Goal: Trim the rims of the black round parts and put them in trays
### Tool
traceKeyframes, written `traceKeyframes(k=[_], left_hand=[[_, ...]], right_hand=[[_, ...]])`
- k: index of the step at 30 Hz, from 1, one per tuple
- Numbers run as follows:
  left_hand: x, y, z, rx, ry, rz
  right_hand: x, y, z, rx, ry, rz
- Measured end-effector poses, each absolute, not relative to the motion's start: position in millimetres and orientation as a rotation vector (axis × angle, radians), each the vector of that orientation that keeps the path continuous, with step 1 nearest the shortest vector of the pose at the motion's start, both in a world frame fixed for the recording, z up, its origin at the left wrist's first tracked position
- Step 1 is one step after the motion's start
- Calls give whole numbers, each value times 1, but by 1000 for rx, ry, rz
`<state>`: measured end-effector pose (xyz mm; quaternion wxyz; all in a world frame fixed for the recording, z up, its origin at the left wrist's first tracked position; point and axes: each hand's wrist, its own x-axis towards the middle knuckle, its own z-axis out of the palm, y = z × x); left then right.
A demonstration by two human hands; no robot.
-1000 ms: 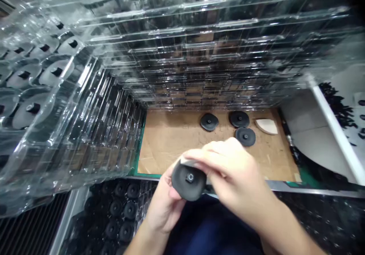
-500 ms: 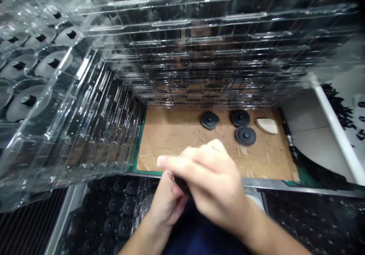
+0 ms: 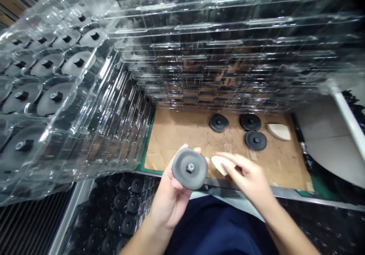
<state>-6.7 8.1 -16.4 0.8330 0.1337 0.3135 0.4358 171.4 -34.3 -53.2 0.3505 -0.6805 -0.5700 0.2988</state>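
My left hand (image 3: 173, 201) grips a dark grey rounded disc (image 3: 182, 163) by its edge, its face with a hexagonal centre stud turned up toward me. Just right of it, my right hand (image 3: 248, 171) pinches a small cream-coloured pad (image 3: 218, 163) between thumb and fingers. A narrow gap separates the pad from the disc. Beyond my hands, similar black discs lie on the cardboard sheet (image 3: 173, 133): one on its own (image 3: 219, 122), and a pair, the farther disc (image 3: 250, 121) beside the nearer disc (image 3: 256, 141). A second cream piece (image 3: 279, 131) lies to their right.
Tall stacks of clear plastic trays wall in the back (image 3: 199, 57) and the left (image 3: 114, 114); discs fill the left stack's top tray. Lower left, a tray of black discs (image 3: 114, 220) sits below the table's metal edge (image 3: 285, 191). A white-edged bin (image 3: 322, 133) stands right.
My hands were together with the dark piece mostly hidden between them. Now they are apart: the left shows the disc face up, and the right has moved rightward with the cream pad visible.
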Motion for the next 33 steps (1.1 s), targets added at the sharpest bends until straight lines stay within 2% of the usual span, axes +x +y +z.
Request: traceKeyframes(k=[3, 5, 7, 10, 15, 19, 23, 26, 29, 33], left_hand=[[-3, 7, -15, 299, 674, 913], [-2, 5, -15, 307, 700, 886], [-3, 4, -17, 308, 752, 874], [-2, 4, -21, 297, 873, 894], [7, 5, -18, 314, 881, 927], [8, 5, -13, 327, 880, 1042], [10, 3, -14, 363, 894, 1153], [10, 2, -15, 344, 834, 1071], [4, 2, -16, 330, 752, 933], [-8, 4, -13, 290, 667, 795]], right_hand=[[159, -20, -2, -1646, -1446, 561], [145, -14, 24, -1455, -1614, 412], [131, -11, 36, -1348, -1763, 426], [120, -8, 33, -1378, -1854, 612], [116, -5, 22, -1475, -1671, 317], [125, -20, 26, -1447, -1729, 562], [136, -26, 28, -1599, -1751, 434], [145, -11, 25, -1424, -1861, 323], [160, 11, 19, -1148, -1980, 405], [177, 17, 5, -1301, -1902, 478]])
